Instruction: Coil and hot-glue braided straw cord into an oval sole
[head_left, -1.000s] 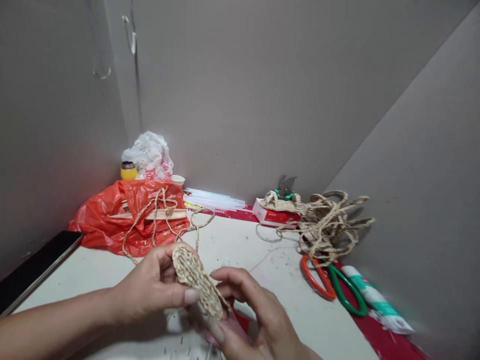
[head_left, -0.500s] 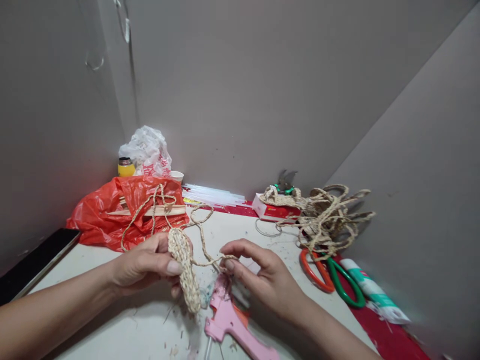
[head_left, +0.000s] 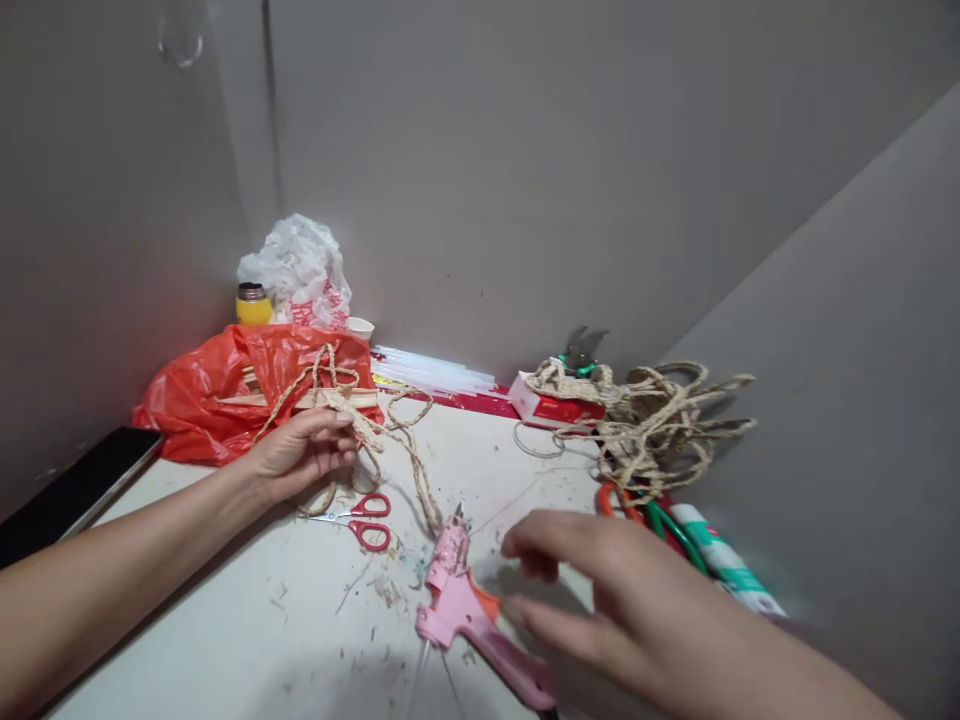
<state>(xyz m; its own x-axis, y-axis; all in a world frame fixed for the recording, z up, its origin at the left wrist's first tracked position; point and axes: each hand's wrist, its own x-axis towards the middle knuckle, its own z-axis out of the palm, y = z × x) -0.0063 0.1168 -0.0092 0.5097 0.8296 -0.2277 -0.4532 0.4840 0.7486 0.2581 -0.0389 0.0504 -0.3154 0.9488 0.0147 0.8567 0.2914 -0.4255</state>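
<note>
My left hand is curled around a coiled piece of braided straw, pressed low near the red plastic bag. A braided straw cord trails from it across the white table. My right hand hovers with fingers apart and holds nothing, just right of a pink glue gun lying on the table. Small red-handled scissors lie between the two hands.
A tangle of braided straw sits at the back right over a red and white box. Large orange and green handles and a glue tube lie near the right wall. A dark tablet rests at the left edge.
My left hand has carried the coiled straw piece back toward the red bag. My right hand let go of the cord and moved down beside the glue gun. Red scissors are now uncovered.
</note>
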